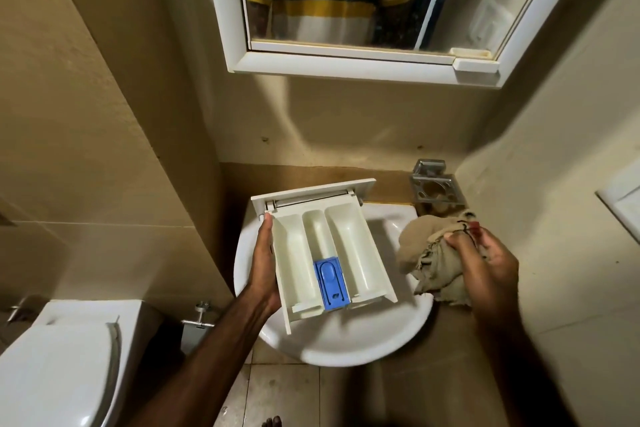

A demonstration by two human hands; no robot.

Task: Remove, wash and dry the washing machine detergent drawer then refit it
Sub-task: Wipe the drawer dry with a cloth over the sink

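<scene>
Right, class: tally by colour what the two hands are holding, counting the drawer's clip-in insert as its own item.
White: 1, the detergent drawer, held by the left hand
Blue: 1, the insert in its middle compartment
Beige: 1, the cloth, gripped by the right hand
Total: 3

left grip (264,263) and right grip (485,262) both curled, forearms outstretched

Home bathroom: white basin (332,347) on a beige tiled wall (104,114), mirror cabinet (346,59) above it, toilet (59,357) at lower left, metal holder (437,188) on the wall by the basin, tiled floor (287,392).
</scene>
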